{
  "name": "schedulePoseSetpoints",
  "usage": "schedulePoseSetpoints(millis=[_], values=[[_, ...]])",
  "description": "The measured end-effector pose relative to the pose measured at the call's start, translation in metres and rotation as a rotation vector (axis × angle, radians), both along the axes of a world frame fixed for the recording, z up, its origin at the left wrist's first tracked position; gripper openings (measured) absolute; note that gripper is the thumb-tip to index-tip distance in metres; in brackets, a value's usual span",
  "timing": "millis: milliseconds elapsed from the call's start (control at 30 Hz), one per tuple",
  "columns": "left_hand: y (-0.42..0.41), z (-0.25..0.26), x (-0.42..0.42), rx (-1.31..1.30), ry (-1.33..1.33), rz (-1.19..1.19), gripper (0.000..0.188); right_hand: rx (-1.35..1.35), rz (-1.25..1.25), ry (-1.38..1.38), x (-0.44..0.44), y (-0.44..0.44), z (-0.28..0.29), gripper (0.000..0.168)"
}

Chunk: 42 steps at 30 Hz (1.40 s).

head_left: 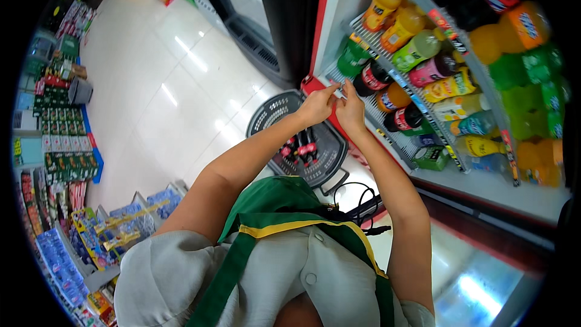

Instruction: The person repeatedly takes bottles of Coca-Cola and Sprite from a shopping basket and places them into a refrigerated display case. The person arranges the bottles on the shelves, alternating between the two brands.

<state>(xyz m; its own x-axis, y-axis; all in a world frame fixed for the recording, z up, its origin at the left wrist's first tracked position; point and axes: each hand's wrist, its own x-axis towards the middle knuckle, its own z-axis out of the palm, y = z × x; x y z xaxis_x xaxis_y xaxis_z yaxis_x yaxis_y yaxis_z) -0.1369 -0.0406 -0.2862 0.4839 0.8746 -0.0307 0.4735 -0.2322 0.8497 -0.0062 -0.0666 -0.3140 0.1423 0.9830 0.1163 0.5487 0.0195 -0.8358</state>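
Observation:
My left hand [319, 106] and my right hand [350, 111] meet at the front edge of an open drinks cooler [338, 7]. Thumbs and fingertips are close together over the lowest wire shelf [333, 75]. Something small and pale may be between them; I cannot tell what. Just beyond my fingers stand a dark cola bottle [373, 77] with a red label and a green bottle [353, 57]. Below my wrists, a black plastic basket [317, 170] on the floor holds several small cola bottles [307, 147] lying down.
The cooler's glass door [247, 0] is swung out at upper left. Price strips [411, 93] line the shelves of bottled drinks. Black cables [363, 200] hang by my green apron [272, 195]. Stacked cartons [68, 145] stand across the tiled floor [136, 100], and packaged goods [122, 227] are at lower left.

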Motion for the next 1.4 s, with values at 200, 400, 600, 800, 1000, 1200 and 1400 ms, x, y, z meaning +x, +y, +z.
schedulePoseSetpoints(millis=[200,400,600,800,1000,1200,1400], values=[[-0.020,-0.108,-0.022,-0.123,0.053,0.076,0.041,-0.293,0.047,0.060,-0.018,-0.015,-0.088,0.058],[-0.047,-0.214,-0.041,-0.341,0.219,0.139,0.042,-0.537,0.043,0.041,-0.040,-0.040,-0.197,0.054],[-0.084,-0.329,-0.059,-0.521,0.394,0.115,0.037,-0.708,0.035,0.028,-0.067,-0.075,-0.310,0.048],[-0.110,-0.440,-0.068,-0.681,0.545,0.068,0.044,-0.810,-0.006,-0.021,-0.083,-0.117,-0.447,0.046],[-0.126,-0.537,-0.075,-0.756,0.581,-0.001,0.047,-1.012,-0.047,-0.086,-0.092,-0.146,-0.564,0.047],[-0.124,-0.589,-0.075,-0.863,0.578,-0.031,0.043,-1.244,-0.078,-0.135,-0.092,-0.144,-0.654,0.045],[-0.130,-0.600,-0.080,-0.899,0.605,-0.034,0.043,-1.330,-0.182,-0.165,-0.102,-0.157,-0.698,0.047]])
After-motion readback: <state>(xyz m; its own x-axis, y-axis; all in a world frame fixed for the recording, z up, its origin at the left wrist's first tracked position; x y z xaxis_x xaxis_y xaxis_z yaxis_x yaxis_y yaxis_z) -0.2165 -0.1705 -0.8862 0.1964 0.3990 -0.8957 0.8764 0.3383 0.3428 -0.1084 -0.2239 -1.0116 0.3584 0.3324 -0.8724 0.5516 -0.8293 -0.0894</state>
